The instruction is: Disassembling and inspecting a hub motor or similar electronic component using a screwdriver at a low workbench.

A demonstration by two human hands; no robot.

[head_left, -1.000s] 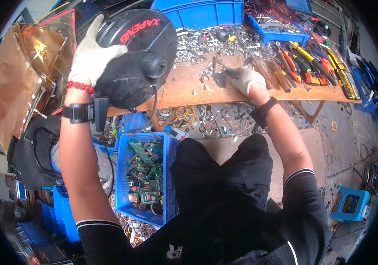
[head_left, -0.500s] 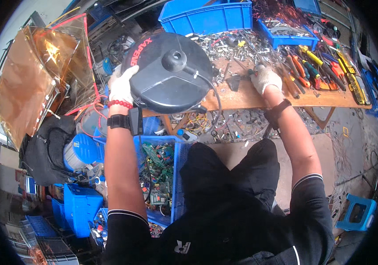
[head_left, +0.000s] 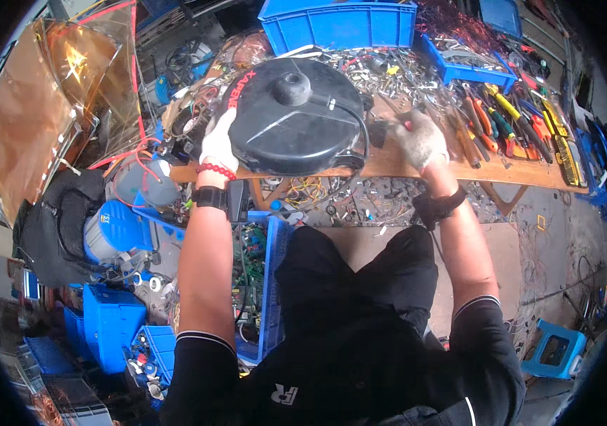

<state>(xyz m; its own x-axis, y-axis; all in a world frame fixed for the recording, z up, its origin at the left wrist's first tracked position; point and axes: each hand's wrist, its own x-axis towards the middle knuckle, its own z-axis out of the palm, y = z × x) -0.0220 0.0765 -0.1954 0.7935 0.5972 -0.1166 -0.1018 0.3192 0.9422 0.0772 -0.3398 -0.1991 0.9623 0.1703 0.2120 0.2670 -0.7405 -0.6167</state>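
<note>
Gloved fingers (head_left: 229,121) of the left hand (head_left: 217,148) part around the left rim of a black round housing (head_left: 282,145) at the upper center of the frame; how firmly they clasp it, we cannot tell. Right of center, the gloved right hand (head_left: 422,138) curls closed on a small item (head_left: 408,126) showing red, otherwise too hidden for us to name.

A black cable (head_left: 362,126) bends down the housing's right side, toward the gap between it and the right hand. The housing blocks our view of part of the wooden workbench (head_left: 491,175). Behind it spreads metal scrap (head_left: 371,78), below a blue crate (head_left: 339,27) at top center; pliers (head_left: 486,116) crowd the upper right. Brown sheets (head_left: 23,135) fill the upper left. The left forearm (head_left: 205,284) partly covers a blue basket (head_left: 273,273) of circuit boards, lower center.

One second earlier, we see the housing farther left and tilted up, the left hand splayed at its upper left; now it lies flatter, nearer mid-frame.
</note>
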